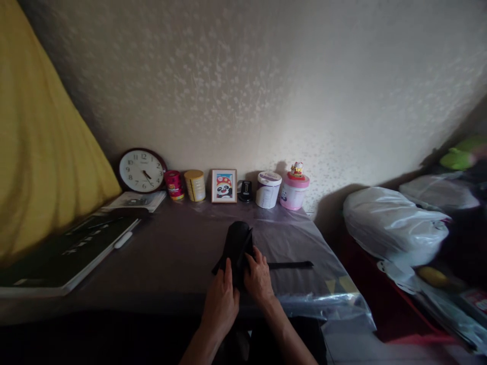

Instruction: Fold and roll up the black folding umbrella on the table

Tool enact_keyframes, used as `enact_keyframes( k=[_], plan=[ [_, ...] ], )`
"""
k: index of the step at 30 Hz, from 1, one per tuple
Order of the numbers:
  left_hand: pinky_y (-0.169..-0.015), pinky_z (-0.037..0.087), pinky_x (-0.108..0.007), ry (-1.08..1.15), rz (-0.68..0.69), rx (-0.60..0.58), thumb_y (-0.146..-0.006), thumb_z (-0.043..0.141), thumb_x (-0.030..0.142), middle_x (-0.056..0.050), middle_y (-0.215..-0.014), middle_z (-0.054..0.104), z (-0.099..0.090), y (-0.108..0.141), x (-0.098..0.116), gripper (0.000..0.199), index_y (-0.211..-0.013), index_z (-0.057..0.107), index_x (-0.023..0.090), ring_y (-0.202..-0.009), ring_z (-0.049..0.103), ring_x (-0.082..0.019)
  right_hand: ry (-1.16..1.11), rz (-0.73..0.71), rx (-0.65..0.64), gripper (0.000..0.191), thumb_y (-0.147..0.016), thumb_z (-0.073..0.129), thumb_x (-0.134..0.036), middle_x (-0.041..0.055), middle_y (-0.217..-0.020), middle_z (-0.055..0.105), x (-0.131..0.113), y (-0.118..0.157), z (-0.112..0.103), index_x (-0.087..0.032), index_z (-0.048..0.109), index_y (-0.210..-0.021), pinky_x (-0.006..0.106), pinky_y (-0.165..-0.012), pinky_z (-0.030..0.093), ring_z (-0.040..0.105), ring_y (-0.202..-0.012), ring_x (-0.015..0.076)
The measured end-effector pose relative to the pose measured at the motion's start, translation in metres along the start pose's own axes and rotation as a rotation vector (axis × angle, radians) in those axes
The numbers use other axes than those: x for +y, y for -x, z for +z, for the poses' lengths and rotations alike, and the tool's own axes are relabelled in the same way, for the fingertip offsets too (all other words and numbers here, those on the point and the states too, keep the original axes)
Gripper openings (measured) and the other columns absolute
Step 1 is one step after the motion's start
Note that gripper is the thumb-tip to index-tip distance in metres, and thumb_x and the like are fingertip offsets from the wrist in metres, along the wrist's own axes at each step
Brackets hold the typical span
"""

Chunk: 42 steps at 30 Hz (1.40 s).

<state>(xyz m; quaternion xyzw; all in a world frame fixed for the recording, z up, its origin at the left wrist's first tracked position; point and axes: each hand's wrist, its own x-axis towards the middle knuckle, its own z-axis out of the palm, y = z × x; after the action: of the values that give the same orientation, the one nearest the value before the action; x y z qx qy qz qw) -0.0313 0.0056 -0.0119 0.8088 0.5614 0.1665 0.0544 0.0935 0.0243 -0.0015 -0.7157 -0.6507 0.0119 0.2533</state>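
Now, the plastic-covered bench [178,248] is stretching beneath the left hand [223,296] and right hand [260,279]. A dark-green book [57,258] is lying to their left; beyond them, leftward, a clock [137,170] is standing. Both hands are gripping a black bundle [235,246] between them, and a black strip [291,265] is lying just rightward.
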Motion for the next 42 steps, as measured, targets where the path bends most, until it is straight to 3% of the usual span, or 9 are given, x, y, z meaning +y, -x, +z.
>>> enact_keyframes(
  k=[8,12,16,21,23,26,32,38,42],
  plan=[
    [-0.090,0.042,-0.032,0.013,-0.037,-0.058,-0.081,0.038,0.009,-0.020,-0.117,0.053,-0.011,-0.001,0.005,0.065,-0.141,0.013,0.002,-0.113,0.051,-0.024,-0.030,-0.039,0.003,0.041,-0.079,0.043,-0.010,0.0079,-0.120,0.060,0.001,-0.002,-0.007,-0.018,0.062,-0.114,0.038,-0.094,0.040,0.050,-0.110,0.0260],
    [-0.091,0.042,-0.032,0.012,-0.031,-0.043,-0.080,0.037,0.007,-0.020,-0.121,0.051,-0.010,-0.001,0.004,0.065,-0.140,0.014,0.002,-0.114,0.050,-0.024,-0.067,-0.056,0.057,0.038,-0.079,0.039,-0.007,0.0110,-0.121,0.058,0.006,-0.007,0.005,-0.014,0.063,-0.108,0.037,-0.101,0.035,0.046,-0.119,0.0247],
    [-0.091,0.043,-0.034,0.018,-0.020,-0.011,-0.080,0.036,0.007,-0.020,-0.121,0.051,-0.005,0.000,0.003,0.065,-0.140,0.013,0.003,-0.115,0.050,-0.024,-0.150,-0.014,0.097,0.037,-0.080,0.033,-0.006,0.0163,-0.123,0.055,0.008,-0.015,0.022,-0.009,0.057,-0.108,0.033,-0.095,0.041,0.052,-0.113,0.0204],
    [-0.090,0.044,-0.037,0.030,-0.010,0.020,-0.080,0.035,0.007,-0.021,-0.123,0.049,0.001,0.001,0.002,0.065,-0.140,0.013,0.002,-0.117,0.048,-0.026,-0.098,0.046,0.059,0.031,-0.083,0.031,-0.008,0.0145,-0.095,0.066,0.009,-0.026,0.025,-0.011,0.057,-0.101,0.039,-0.092,0.041,0.061,-0.097,0.0241],
    [-0.091,0.043,-0.037,0.041,-0.016,0.039,-0.080,0.035,0.007,-0.021,-0.125,0.048,0.003,0.000,0.001,0.065,-0.141,0.012,0.003,-0.118,0.047,-0.026,-0.152,0.078,0.033,0.032,-0.083,0.032,-0.009,0.0122,-0.089,0.068,0.013,-0.033,0.025,-0.011,0.056,-0.105,0.037,-0.088,0.043,0.064,-0.090,0.0226],
    [-0.092,0.043,-0.037,0.069,-0.030,0.054,-0.079,0.036,0.007,-0.019,-0.124,0.050,0.004,0.000,0.002,0.067,-0.141,0.011,0.006,-0.116,0.048,-0.024,-0.335,0.136,0.061,0.037,-0.082,0.036,-0.011,0.0104,-0.096,0.068,0.020,-0.048,0.029,-0.014,0.054,-0.113,0.031,-0.083,0.045,0.064,-0.090,0.0203],
    [-0.093,0.042,-0.037,0.084,-0.038,0.019,-0.078,0.034,0.005,-0.021,-0.124,0.050,-0.001,0.000,0.004,0.065,-0.140,0.015,0.002,-0.118,0.047,-0.025,-0.738,0.306,0.141,0.039,-0.077,0.042,-0.021,0.0120,-0.108,0.066,0.025,-0.074,0.043,-0.012,0.059,-0.111,0.033,-0.090,0.044,0.059,-0.103,0.0223],
    [-0.094,0.041,-0.037,0.077,-0.054,0.005,-0.077,0.033,0.006,-0.019,-0.124,0.051,0.002,-0.001,0.004,0.066,-0.140,0.015,0.004,-0.119,0.046,-0.024,-0.788,0.335,0.149,0.045,-0.083,0.035,-0.032,0.0145,-0.110,0.065,0.019,-0.085,0.051,-0.009,0.059,-0.113,0.030,-0.090,0.044,0.060,-0.103,0.0216],
    [-0.096,0.040,-0.037,0.083,-0.071,-0.018,-0.075,0.035,0.005,-0.020,-0.127,0.050,0.000,-0.001,0.006,0.068,-0.140,0.016,0.003,-0.121,0.045,-0.025,-0.776,0.333,0.127,0.053,-0.084,0.032,-0.039,0.0174,-0.120,0.059,0.016,-0.088,0.053,-0.006,0.053,-0.120,0.031,-0.095,0.040,0.054,-0.113,0.0228]
  ],
)
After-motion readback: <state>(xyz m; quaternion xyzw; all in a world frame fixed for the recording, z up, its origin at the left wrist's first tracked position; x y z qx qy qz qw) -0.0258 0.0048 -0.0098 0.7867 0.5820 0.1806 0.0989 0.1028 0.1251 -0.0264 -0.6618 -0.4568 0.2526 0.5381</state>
